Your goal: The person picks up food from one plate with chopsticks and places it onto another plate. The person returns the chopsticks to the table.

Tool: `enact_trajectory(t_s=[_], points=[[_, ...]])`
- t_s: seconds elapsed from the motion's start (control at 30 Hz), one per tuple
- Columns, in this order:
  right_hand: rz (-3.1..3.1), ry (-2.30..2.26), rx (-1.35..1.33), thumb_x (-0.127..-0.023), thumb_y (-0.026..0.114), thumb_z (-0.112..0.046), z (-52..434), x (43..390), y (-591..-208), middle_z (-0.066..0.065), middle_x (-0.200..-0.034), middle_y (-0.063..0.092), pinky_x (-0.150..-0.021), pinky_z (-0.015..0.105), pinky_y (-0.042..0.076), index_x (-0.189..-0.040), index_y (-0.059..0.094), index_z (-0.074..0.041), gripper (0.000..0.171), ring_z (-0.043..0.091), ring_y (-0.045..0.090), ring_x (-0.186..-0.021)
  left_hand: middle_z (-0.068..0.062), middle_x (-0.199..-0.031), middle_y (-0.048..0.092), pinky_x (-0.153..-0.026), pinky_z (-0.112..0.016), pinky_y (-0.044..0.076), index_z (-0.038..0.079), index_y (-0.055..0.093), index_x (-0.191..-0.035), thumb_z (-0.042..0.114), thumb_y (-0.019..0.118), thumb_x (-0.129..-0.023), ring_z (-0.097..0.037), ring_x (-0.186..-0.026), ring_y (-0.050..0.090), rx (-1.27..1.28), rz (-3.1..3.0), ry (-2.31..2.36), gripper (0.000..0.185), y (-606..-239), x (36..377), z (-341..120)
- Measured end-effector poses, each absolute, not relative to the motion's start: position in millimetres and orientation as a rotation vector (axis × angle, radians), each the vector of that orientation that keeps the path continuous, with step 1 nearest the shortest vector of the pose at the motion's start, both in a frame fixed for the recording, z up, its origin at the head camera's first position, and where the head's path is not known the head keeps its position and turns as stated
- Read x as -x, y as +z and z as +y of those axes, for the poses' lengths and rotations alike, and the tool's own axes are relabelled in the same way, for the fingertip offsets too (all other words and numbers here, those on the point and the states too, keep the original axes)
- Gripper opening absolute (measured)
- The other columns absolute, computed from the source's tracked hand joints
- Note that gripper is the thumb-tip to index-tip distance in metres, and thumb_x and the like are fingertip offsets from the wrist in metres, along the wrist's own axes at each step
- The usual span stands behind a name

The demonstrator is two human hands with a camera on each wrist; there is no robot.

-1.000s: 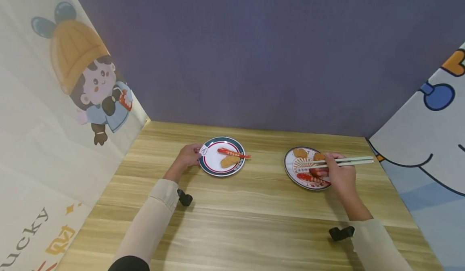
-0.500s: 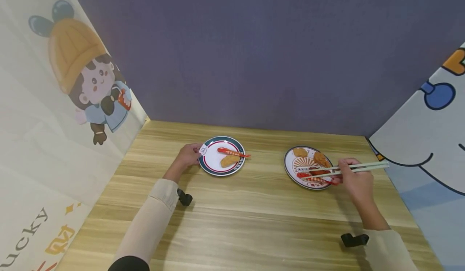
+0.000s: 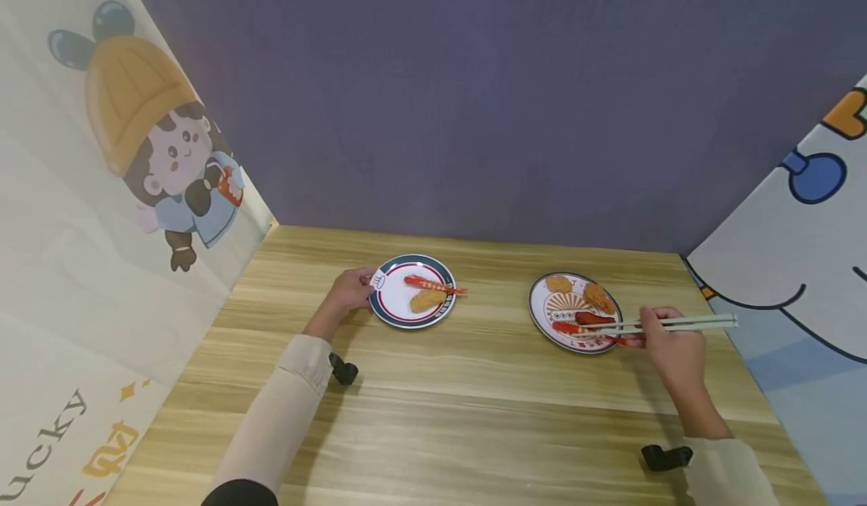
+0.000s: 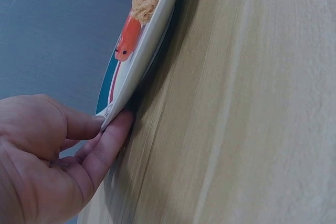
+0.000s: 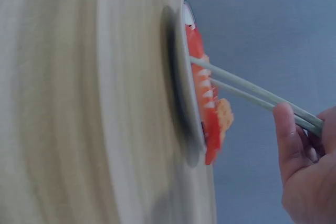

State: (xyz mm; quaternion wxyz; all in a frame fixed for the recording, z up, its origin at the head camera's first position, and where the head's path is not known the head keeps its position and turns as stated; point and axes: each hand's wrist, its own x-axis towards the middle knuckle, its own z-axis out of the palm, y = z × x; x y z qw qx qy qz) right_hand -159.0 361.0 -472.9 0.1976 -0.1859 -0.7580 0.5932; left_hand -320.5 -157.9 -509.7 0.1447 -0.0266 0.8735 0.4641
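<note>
My left hand point(image 3: 351, 290) pinches the left rim of a white plate with a teal border point(image 3: 396, 312), thumb above and fingers beneath. On that plate lie a red shrimp point(image 3: 423, 283) and a breaded nugget point(image 3: 428, 300). In my right hand point(image 3: 677, 348) is a pair of pale green chopsticks point(image 3: 701, 322). Their tips reach over the right plate point(image 3: 539, 305), at a red shrimp point(image 5: 205, 95) on its near side. Whether they grip the shrimp I cannot tell. Also on this plate are a dark red piece point(image 3: 593, 318), a nugget point(image 3: 559, 284) and a fried brown piece point(image 3: 599, 297).
Both plates stand on a wood-grain table point(image 3: 433, 416), apart from each other. A dark blue-grey panel point(image 3: 474, 99) rises behind the table. Printed walls with cartoon figures flank it on the left point(image 3: 54, 212) and right point(image 3: 799, 265).
My right hand has moved right and toward me, taking the chopsticks from the middle of the right plate to the shrimp at its near side. The left hand keeps its place on the plate.
</note>
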Motion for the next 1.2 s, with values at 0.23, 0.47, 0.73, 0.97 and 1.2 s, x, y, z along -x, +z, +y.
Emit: enact_trajectory(t_s=[0.23, 0.47, 0.73, 0.97, 1.2], points=[[-1.867, 1.801, 0.643, -0.099, 0.064, -0.015, 362.0, 161.1, -480.7, 0.0, -0.06, 0.068, -0.046, 0.023, 0.057, -0.078, 0.065, -0.008, 0.022, 0.012, 0.066, -0.044, -0.026, -0.13, 0.06, -0.069, -0.022, 0.06, 0.006, 0.053, -0.147, 0.001, 0.053, -0.099, -0.022, -0.095, 0.063, 0.088, 2.514, 1.354, 0.048, -511.1, 321.0, -157.0], [-1.839, 1.79, 0.638, -0.1, 0.062, -0.014, 361.5, 163.1, -480.3, 0.001, -0.061, 0.068, -0.046, 0.024, 0.057, -0.079, 0.065, -0.007, 0.022, 0.012, 0.065, -0.044, -0.026, -0.127, 0.061, -0.069, -0.022, 0.06, 0.005, 0.053, -0.147, 0.001, 0.054, -0.099, -0.022, -0.093, 0.063, 0.052, 2.514, 1.373, 0.048, -511.0, 321.8, -157.4], [-1.788, 1.828, 0.671, -0.099, 0.065, -0.017, 361.1, 164.5, -481.6, 0.002, -0.061, 0.066, -0.046, 0.024, 0.057, -0.08, 0.065, -0.008, 0.02, 0.012, 0.065, -0.044, -0.028, -0.126, 0.063, -0.068, -0.022, 0.061, 0.003, 0.055, -0.145, -0.001, 0.055, -0.097, -0.022, -0.091, 0.065, 0.026, 2.535, 1.36, 0.048, -513.8, 322.7, -159.3], [-1.741, 1.894, 0.723, -0.101, 0.062, -0.021, 364.4, 164.9, -485.0, -0.001, -0.064, 0.068, -0.051, 0.022, 0.059, -0.091, 0.058, -0.004, 0.02, 0.012, 0.068, -0.048, -0.027, -0.127, 0.062, -0.067, -0.022, 0.06, 0.004, 0.054, -0.146, 0.0, 0.055, -0.097, -0.022, -0.091, 0.065, 0.033, 2.538, 1.345, 0.049, -510.7, 319.7, -159.0], [-1.716, 1.906, 0.772, -0.101, 0.061, -0.025, 362.3, 166.4, -481.7, -0.002, -0.071, 0.066, -0.051, 0.023, 0.059, -0.096, 0.058, -0.003, 0.022, 0.01, 0.069, -0.051, -0.027, -0.127, 0.062, -0.068, -0.022, 0.06, 0.004, 0.054, -0.146, 0.0, 0.054, -0.098, -0.022, -0.092, 0.065, 0.032, 2.539, 1.345, 0.049, -511.8, 321.4, -159.4]])
